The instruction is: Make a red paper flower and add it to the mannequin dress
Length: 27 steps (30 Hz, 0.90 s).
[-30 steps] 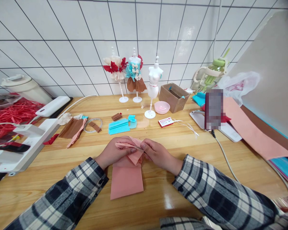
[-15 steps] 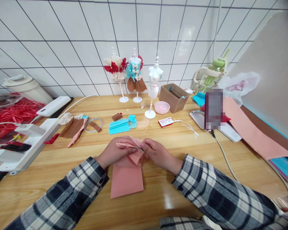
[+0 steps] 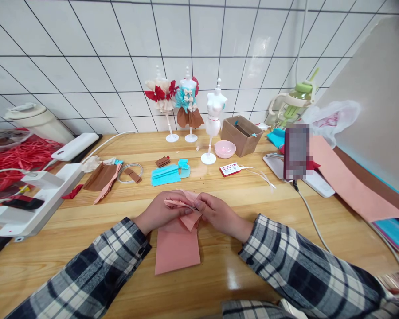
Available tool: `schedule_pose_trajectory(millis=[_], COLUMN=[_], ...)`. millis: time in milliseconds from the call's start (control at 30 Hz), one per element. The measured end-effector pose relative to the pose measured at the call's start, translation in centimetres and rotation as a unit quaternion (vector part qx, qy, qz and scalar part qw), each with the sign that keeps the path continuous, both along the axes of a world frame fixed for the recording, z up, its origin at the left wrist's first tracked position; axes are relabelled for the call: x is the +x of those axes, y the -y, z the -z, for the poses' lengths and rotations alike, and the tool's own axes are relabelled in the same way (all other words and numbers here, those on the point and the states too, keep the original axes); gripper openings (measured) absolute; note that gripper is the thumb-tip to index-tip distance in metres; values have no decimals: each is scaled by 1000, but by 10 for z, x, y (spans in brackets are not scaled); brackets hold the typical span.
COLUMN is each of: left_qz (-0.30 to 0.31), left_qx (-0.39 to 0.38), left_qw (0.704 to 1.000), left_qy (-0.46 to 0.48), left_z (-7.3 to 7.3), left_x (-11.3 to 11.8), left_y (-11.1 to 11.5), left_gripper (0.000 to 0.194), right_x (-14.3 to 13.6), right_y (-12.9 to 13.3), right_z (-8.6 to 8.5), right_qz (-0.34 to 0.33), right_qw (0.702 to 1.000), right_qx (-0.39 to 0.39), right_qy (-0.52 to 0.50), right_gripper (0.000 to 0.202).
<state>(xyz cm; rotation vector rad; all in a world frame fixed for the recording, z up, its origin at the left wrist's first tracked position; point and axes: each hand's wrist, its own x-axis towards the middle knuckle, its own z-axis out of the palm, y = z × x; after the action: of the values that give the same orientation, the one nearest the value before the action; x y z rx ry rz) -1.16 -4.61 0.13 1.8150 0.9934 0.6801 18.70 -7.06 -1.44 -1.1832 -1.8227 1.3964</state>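
Observation:
A strip of pink crepe paper hangs folded down from my two hands over the wooden table. My left hand is closed, pinching its upper folded part between thumb and fingers. Close against it, my right hand is closed too, thumb on top, at the paper's right edge. A thin, dark metallic tool lies along the paper from the right fingertips toward the left thumb; the fingers hide most of it, so its kind cannot be made out.
Beyond my hands lie blue crepe paper pieces and a red-white box. A bare mannequin, two dressed ones, a pink bowl and a cardboard box stand behind. Left is a power strip; right, a phone on a stand.
Both hands stay together on the pink paper. The paper's folded edge and lower end sit very slightly further right; otherwise almost nothing differs.

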Motion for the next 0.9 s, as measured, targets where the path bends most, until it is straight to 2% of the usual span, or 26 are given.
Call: schedule_pose_trajectory(millis=[200, 367, 400, 567, 900], left_qz=[-1, -23, -32, -20, 9], left_qx=[-19, -47, -42, -19, -22], left_qw=[1000, 997, 997, 997, 997], left_qy=[9, 53, 61, 67, 71], left_z=[-2, -1, -1, 1, 4], left_x=[0, -6, -7, -7, -5], left_y=[1, 0, 0, -2, -2], left_gripper=[17, 48, 47, 13, 7], right_x=[-1, -1, -1, 0, 1], right_y=[-1, -1, -1, -1, -1], right_z=[-3, -5, -5, -4, -4], right_qz=[6, 19, 21, 11, -14], right_qw=[1000, 1000, 1000, 1000, 1000], right_qx=[-2, -2, -3, -3, 14], right_qy=[8, -8, -8, -7, -16], right_gripper=[30, 33, 34, 34, 38])
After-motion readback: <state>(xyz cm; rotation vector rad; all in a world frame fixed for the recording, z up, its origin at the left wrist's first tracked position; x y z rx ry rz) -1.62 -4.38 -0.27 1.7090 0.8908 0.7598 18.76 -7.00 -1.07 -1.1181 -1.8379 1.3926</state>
